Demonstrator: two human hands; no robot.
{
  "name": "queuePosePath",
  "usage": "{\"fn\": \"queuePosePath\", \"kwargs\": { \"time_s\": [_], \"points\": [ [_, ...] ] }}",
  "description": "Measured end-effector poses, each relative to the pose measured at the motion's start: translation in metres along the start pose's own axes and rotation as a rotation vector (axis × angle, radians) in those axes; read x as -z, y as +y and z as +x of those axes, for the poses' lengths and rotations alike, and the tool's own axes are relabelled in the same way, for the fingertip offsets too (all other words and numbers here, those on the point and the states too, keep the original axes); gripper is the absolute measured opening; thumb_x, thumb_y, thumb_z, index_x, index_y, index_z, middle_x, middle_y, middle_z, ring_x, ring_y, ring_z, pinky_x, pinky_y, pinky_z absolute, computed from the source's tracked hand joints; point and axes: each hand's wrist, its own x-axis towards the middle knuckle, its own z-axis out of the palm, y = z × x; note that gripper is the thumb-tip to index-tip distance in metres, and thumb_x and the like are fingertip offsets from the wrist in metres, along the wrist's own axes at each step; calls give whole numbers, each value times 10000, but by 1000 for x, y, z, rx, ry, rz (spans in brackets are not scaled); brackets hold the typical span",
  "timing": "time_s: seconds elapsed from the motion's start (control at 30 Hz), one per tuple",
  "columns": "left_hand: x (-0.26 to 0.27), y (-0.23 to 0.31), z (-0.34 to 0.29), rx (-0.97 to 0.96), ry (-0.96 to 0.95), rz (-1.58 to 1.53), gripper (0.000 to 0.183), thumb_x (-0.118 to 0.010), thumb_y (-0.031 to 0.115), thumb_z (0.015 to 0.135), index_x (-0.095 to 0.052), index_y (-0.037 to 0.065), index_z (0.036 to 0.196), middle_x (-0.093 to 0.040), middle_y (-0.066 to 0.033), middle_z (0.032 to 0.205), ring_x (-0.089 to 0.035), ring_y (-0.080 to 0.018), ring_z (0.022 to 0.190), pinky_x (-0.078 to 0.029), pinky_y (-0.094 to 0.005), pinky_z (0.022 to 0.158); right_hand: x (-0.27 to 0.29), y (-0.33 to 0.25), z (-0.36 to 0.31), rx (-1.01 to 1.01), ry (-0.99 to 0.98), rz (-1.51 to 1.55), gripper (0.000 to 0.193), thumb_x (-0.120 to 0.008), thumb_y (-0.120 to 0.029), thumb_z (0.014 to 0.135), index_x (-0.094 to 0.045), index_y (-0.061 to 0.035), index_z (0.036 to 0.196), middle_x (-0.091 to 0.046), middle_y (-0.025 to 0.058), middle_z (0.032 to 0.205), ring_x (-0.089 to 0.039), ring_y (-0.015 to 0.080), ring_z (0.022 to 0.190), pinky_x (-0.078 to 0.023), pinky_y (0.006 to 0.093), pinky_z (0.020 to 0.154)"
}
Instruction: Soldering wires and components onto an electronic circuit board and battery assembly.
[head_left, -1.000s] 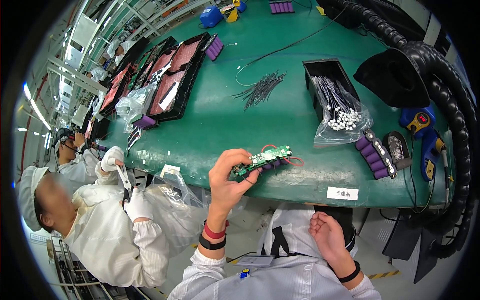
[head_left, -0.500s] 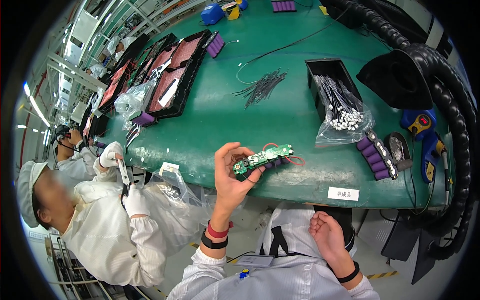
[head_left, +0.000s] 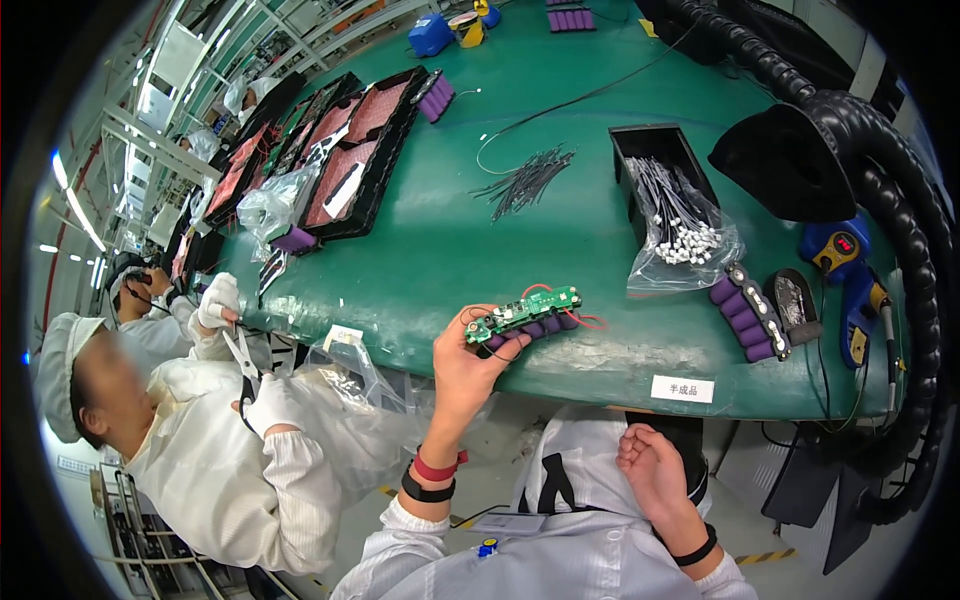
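Battery pack (head_left: 552, 327): had rolled a little in the grip over the last half second, so more of its purple cells showed under the board; it was in the air over the near edge of the green workbench (head_left: 420, 275).
Left hand (head_left: 465, 362): pinched the pack's left end, thumb in front; the fingers that had stood raised half a second earlier had lowered behind it.
Bearing on the work: probably a slight turning of the pack and nothing more; no part looked added or removed.
Right hand (head_left: 657, 470): unchanged, loosely curled near the lap, palm showing, nothing visible in it, well apart from the pack.
Circuit board (head_left: 525, 314): long, narrow and green with pale components, lying along the pack's upper side, its right end higher.
Red wires (head_left: 592, 321): one arched above the board, another looped out beyond its right end.
Scissors (head_left: 246, 362): in a co-worker's gloved hands (head_left: 275, 404), their blades had parted more widely than before.
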Motion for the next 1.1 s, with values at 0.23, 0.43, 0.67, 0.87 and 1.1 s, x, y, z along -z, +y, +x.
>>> {"fn": "queuePosePath", "kwargs": {
  "time_s": [0.23, 0.43, 0.67, 0.87, 1.1],
  "points": [
    [18, -10, 13, -60, 153, -44, 362, -835, -59, 816, -646, -15, 1122, -701, -27, 1039, -658, -92, 911, -553, -251, 827, 11, -4, 0, 39, -2, 28, 162, -557, -165, 995, -639, -26, 1000, -621, 38, 884, -571, 134, 827, -466, 285, 791],
    [61, -21, 52, -99, 409, -15, 345, -847, -50, 801, -671, 2, 1094, -720, -19, 988, -649, -90, 853, -535, -249, 802, 16, -11, -3, 41, -4, 49, 154, -556, -156, 993, -636, -24, 999, -621, 41, 868, -576, 141, 810, -470, 292, 776],
    [85, -38, 97, -154, 555, 100, 344, -838, -46, 799, -664, 18, 1089, -725, -27, 948, -655, -109, 791, -518, -266, 732, 35, -25, -12, 85, 16, 99, 151, -546, -150, 997, -629, -24, 1008, -616, 45, 877, -573, 142, 810, -469, 291, 770],
    [76, -40, 105, -213, 693, 379, 412, -860, 23, 805, -638, -35, 1146, -716, -51, 962, -639, -122, 816, -524, -280, 774, 46, -35, -26, 145, 95, 111, 150, -543, -157, 990, -601, -18, 987, -570, 60, 836, -542, 163, 785, -458, 293, 729],
    [73, -59, 115, -280, 665, 649, 609, -868, 158, 795, -592, -94, 1277, -659, -194, 1138, -618, -303, 1008, -487, -426, 952, 68, -48, -49, 231, 83, 86, 172, -588, -134, 1001, -663, 9, 1062, -649, 61, 919, -604, 140, 829, -502, 270, 788]
  ]
}}
